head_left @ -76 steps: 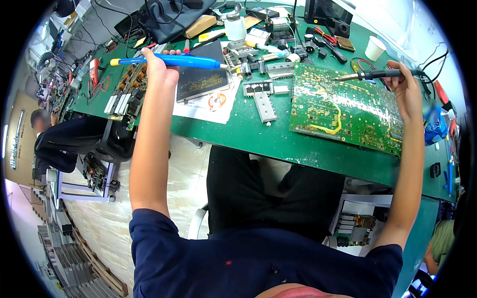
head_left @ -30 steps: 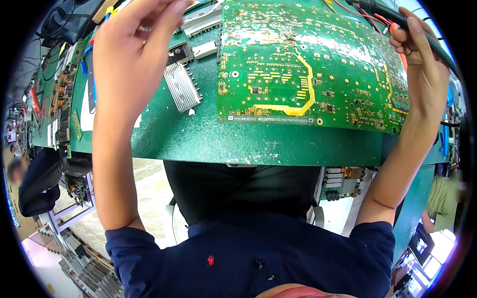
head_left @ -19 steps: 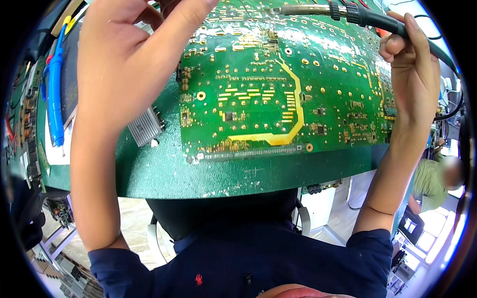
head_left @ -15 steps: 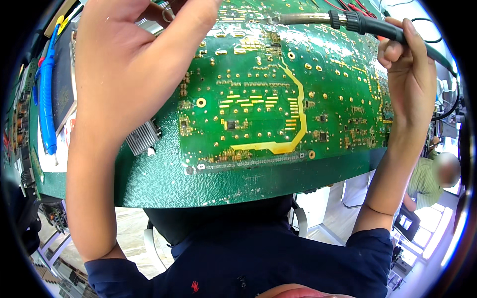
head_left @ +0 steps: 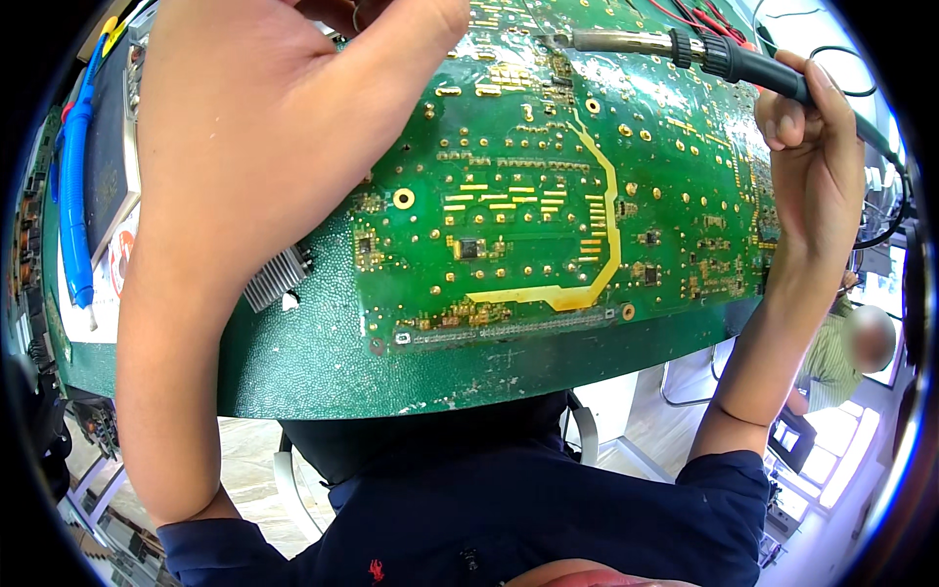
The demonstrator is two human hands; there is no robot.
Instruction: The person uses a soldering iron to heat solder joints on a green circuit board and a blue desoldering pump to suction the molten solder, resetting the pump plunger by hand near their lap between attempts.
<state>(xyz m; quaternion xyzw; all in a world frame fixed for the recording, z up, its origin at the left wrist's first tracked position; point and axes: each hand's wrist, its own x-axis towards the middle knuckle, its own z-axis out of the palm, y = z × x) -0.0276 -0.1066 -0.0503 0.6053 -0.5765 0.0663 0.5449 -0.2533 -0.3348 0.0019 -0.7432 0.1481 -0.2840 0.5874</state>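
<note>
My right hand [head_left: 812, 157] is closed round the dark handle of a soldering iron [head_left: 748, 67], held nearly level, pointing left. The iron's tip [head_left: 559, 41] is at the surface of a large green circuit board [head_left: 528, 245]; whether it touches cannot be told. The board has gold traces, solder points and small chips. Over the board's left side is my left hand [head_left: 323, 98], its thumb reaching toward the iron's tip. Its fingers curl inward at the upper edge of the view, and anything they hold is hidden.
A finned metal heatsink [head_left: 279, 279] lies beside my left wrist on the green mat [head_left: 293, 362]. At the left are a blue solder sucker [head_left: 76, 215] and a dark flat box [head_left: 112, 166]. Red leads [head_left: 709, 20] lie at the back. A person in green [head_left: 831, 357] is at the right.
The view has shifted slightly, so the board appears a little farther right and lower. Both hands keep their poses, and the iron stays in my right hand with its tip near the same spot.
</note>
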